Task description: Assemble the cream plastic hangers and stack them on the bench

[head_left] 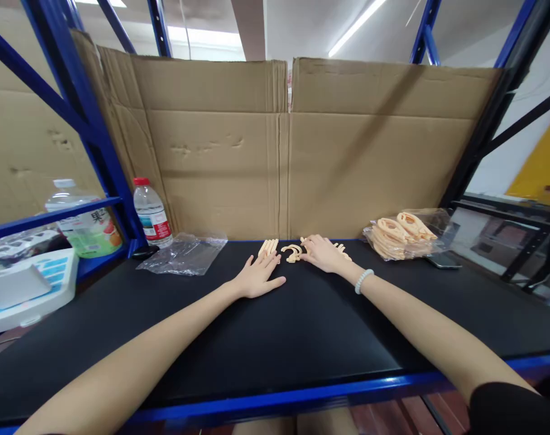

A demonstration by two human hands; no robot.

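head view: two bare hands, well apart from each other, over a black tabletop. left hand: palm down, fingers spread, fingertips at the near end of a row of pale strips; grip, none seen. right hand: palm down, fingers bent over further pale pieces; whether it grips one, cannot tell. pale curved pieces: lying between the hands. bracelet: pale beads, right wrist. clear plastic bag: at right, holding pale shapes. red-capped bottle: upright, at left, before cardboard.
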